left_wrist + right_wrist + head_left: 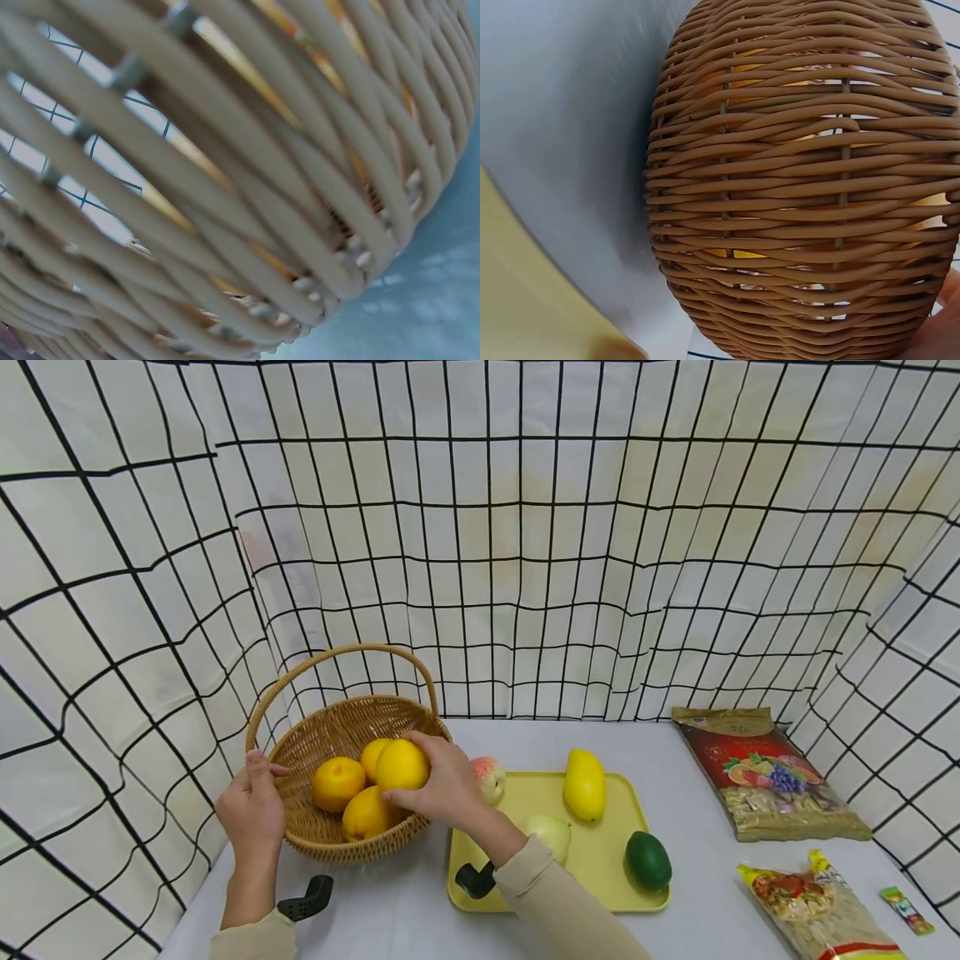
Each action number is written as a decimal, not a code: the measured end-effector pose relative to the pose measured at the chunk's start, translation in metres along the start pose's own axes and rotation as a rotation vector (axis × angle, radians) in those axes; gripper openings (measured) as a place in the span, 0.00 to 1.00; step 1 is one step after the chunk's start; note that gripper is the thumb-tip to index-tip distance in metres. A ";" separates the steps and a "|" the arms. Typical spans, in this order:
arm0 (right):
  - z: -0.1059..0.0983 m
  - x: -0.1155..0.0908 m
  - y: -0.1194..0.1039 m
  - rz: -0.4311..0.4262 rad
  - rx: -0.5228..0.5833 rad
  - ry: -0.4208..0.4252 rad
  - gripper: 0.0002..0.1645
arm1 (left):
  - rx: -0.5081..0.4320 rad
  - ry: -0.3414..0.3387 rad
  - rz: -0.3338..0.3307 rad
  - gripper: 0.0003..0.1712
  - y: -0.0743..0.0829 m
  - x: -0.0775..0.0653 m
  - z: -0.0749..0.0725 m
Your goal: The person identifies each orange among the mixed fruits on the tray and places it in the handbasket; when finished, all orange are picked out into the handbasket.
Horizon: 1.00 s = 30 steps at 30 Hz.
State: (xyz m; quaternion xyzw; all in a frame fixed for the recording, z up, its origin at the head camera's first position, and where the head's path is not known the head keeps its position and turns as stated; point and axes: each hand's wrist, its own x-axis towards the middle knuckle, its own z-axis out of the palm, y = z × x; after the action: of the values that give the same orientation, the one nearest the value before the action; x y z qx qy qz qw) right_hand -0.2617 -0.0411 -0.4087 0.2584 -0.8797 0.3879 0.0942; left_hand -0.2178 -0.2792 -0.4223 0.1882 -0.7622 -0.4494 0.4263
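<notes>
A wicker basket (360, 852) stands at the left in the head view, tilted toward me. My left hand (253, 806) grips its left rim by the foot of the arched handle, thumb up. Over the basket's right side, my right hand (447, 783) holds a yellow-orange orange (402, 766) between thumb and fingers. Below and beside it lie several more oranges (338, 784) inside the basket. Woven basket wall (225, 165) fills most of the left wrist view, with orange showing through the gaps. In the right wrist view, the basket's side (795, 180) hides most of the fruit.
Right of the basket lies a yellow tray (607, 897) with a yellow mango (585, 785), a pale green fruit (551, 833) and an avocado (648, 862). A peach (489, 779) is at its back left corner. Food bags (772, 777) and a small packet (906, 910) lie farther right.
</notes>
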 end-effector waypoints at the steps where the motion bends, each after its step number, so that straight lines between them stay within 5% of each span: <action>1: 0.000 0.000 0.000 -0.006 -0.030 -0.007 0.47 | -0.001 0.001 0.002 0.37 0.000 0.000 0.000; 6: 0.000 -0.003 -0.002 0.000 -0.027 -0.025 0.42 | 0.003 0.001 0.003 0.38 0.000 0.000 0.000; 19: -0.020 -0.029 0.005 -0.044 0.419 0.080 0.26 | -0.008 0.001 0.017 0.38 0.000 0.001 0.003; 30: -0.049 -0.058 0.007 0.034 0.501 0.158 0.25 | -0.018 0.012 0.006 0.38 -0.001 0.000 0.004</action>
State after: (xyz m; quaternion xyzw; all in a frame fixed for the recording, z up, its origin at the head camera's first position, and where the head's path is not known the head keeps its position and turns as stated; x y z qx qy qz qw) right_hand -0.2178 0.0209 -0.4011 0.2276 -0.7505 0.6140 0.0889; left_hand -0.2210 -0.2781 -0.4237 0.1844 -0.7561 -0.4539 0.4339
